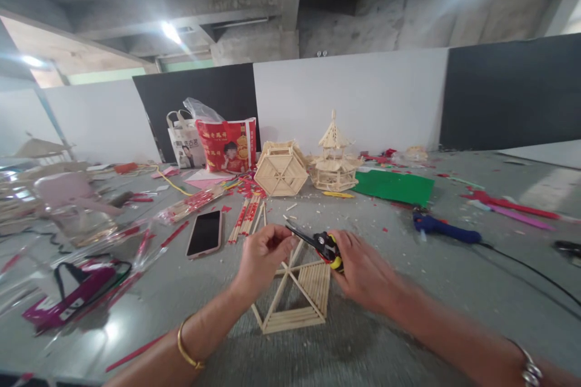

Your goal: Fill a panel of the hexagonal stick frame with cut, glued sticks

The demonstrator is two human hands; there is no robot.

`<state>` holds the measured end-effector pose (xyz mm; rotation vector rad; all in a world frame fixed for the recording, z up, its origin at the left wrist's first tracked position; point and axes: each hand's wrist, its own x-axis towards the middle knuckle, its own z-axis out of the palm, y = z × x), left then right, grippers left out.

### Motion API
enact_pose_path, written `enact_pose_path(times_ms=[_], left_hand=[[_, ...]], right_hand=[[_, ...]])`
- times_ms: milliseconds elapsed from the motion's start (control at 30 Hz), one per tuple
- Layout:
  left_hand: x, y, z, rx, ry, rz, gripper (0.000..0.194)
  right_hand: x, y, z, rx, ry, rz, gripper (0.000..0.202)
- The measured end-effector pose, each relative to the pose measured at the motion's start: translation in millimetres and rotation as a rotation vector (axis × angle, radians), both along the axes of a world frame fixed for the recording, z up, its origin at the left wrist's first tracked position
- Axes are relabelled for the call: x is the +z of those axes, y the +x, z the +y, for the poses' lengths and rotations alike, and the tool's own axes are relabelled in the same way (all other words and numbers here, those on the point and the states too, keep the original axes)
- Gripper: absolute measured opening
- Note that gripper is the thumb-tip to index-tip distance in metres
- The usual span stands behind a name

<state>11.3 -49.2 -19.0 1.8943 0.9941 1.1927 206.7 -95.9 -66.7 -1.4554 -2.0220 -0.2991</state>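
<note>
My right hand [363, 266] grips black pruning shears [324, 246] with yellow-trimmed handles, their blades pointing left. Close to the blade tips, my left hand [267, 254] is closed in a pinch on a thin wooden stick, mostly hidden by the fingers. Below both hands lies a hexagonal stick frame [295, 317] with spokes meeting in the middle. Its right section is filled with sticks laid side by side, and a few more line the front section. My left hand covers part of its far side.
Behind stand a hexagonal stick box [281, 175] and a stick pagoda [333, 163]. A phone [205, 234] and red-printed chopsticks [245, 219] lie left. A blue glue gun [445, 228] with its cord lies right, near a green sheet [394, 187]. A red bag [229, 146] stands at the back.
</note>
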Motion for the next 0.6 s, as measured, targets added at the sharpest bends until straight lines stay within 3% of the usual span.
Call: enact_pose_path(times_ms=[267, 500, 600], left_hand=[[-2.0, 1, 2, 0.017, -0.011, -0.010, 0.021], [-0.9, 1, -1, 0.006, -0.067, -0.047, 0.025], [-2.5, -1, 1, -0.015, -0.031, -0.039, 0.022]], right_hand=[[4.1, 2, 0, -0.009, -0.103, -0.021, 0.031], [15.9, 10, 0, -0.003, 0.125, 0.004, 0.037], [20.5, 13, 0, -0.008, 0.135, -0.074, 0.043]])
